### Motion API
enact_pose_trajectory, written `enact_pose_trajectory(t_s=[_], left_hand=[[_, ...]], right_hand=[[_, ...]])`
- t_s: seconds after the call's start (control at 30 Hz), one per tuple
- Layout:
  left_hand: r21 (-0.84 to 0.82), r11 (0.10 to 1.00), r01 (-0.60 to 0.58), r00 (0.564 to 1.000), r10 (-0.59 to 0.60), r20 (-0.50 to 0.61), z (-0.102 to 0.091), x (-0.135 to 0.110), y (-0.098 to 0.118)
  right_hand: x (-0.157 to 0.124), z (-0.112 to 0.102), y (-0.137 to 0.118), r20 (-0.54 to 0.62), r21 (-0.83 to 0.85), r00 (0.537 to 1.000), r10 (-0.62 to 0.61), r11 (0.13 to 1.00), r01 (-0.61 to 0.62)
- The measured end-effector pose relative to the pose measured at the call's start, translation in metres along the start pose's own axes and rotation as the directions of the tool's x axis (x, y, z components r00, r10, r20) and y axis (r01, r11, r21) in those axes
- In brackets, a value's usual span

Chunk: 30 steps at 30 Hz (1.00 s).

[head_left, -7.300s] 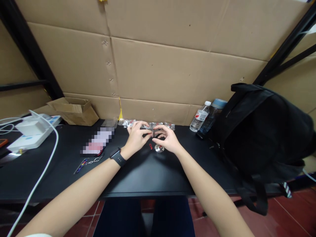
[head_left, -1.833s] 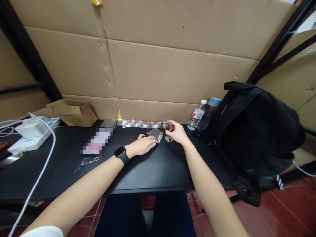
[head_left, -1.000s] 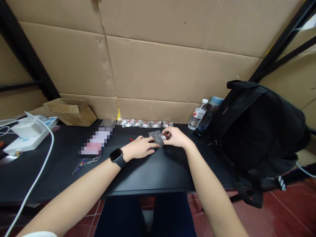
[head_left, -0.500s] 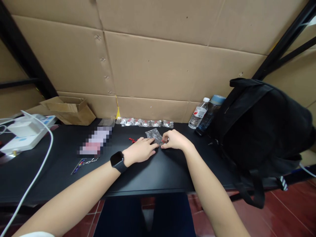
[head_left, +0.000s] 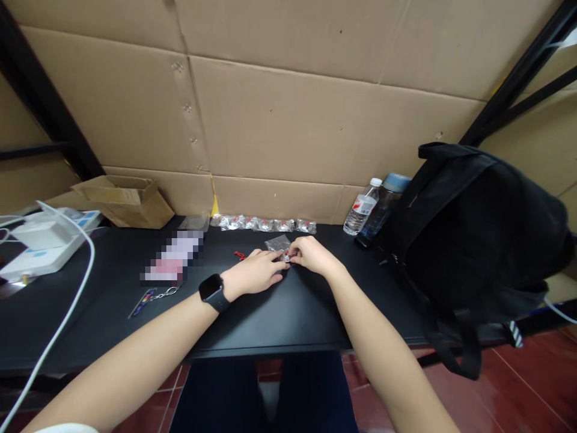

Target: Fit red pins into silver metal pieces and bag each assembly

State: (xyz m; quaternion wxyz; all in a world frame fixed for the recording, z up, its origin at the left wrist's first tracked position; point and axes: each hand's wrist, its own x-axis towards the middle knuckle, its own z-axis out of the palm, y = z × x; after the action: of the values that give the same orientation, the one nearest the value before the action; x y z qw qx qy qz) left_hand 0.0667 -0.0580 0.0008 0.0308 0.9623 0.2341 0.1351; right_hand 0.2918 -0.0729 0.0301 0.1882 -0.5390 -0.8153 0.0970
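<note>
In the middle of the black table lies a small clear plastic bag (head_left: 277, 242). My left hand (head_left: 255, 273), wearing a black watch, rests with outstretched fingers on the near edge of this bag. Pinched between the fingers of my right hand (head_left: 309, 252) is a small red and silvery piece (head_left: 285, 257), at the bag's near end and by my left fingertips. Its exact kind is too small to tell, and my fingers cover part of it. Just left of the bag lie small red pieces (head_left: 240, 255), partly behind my left hand.
Several filled clear packets (head_left: 265, 225) line the cardboard wall. At left are a phone-like blurred item (head_left: 174, 258), a keychain (head_left: 146, 300), a paper bag (head_left: 130, 204) and a white power strip (head_left: 49, 252). A water bottle (head_left: 362, 207), a blue-lidded bottle (head_left: 383, 204) and a black backpack (head_left: 478, 240) stand right.
My right hand has moved slightly left with the red and silvery piece, now over the bag's near end. My left hand stays almost in place.
</note>
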Motion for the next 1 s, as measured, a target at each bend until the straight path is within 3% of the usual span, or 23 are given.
enact_pose_trajectory(t_s=[0.17,0.43,0.53,0.67,0.73,1.0], left_hand=[[-0.004,1.000,-0.009,1.000,0.009,-0.003,-0.001,0.000,-0.002],[0.055,0.998,-0.007,0.999,0.004,0.049,-0.011,0.000,-0.003],[0.034,0.999,-0.034,0.999,0.033,0.028,-0.020,-0.002,-0.009],[-0.044,0.999,0.031,0.995,-0.035,-0.098,-0.029,-0.002,-0.020],[-0.062,0.994,0.089,0.982,-0.098,-0.160,-0.028,0.001,-0.025],[-0.081,0.980,0.183,0.958,-0.196,-0.211,-0.011,0.009,-0.033]], right_hand=[[0.001,0.002,-0.005,-0.139,-0.227,0.986,0.093,0.966,-0.123],[0.017,0.024,-0.015,-0.174,-0.339,0.981,0.089,0.930,-0.144],[0.019,0.023,-0.011,-0.197,-0.252,0.978,0.073,0.960,-0.123],[0.012,0.008,0.003,-0.144,0.042,0.984,-0.108,0.992,0.116],[0.008,0.002,0.013,-0.166,0.123,0.976,-0.142,0.979,0.164],[0.015,0.016,0.024,-0.176,0.071,0.969,-0.171,0.980,0.186]])
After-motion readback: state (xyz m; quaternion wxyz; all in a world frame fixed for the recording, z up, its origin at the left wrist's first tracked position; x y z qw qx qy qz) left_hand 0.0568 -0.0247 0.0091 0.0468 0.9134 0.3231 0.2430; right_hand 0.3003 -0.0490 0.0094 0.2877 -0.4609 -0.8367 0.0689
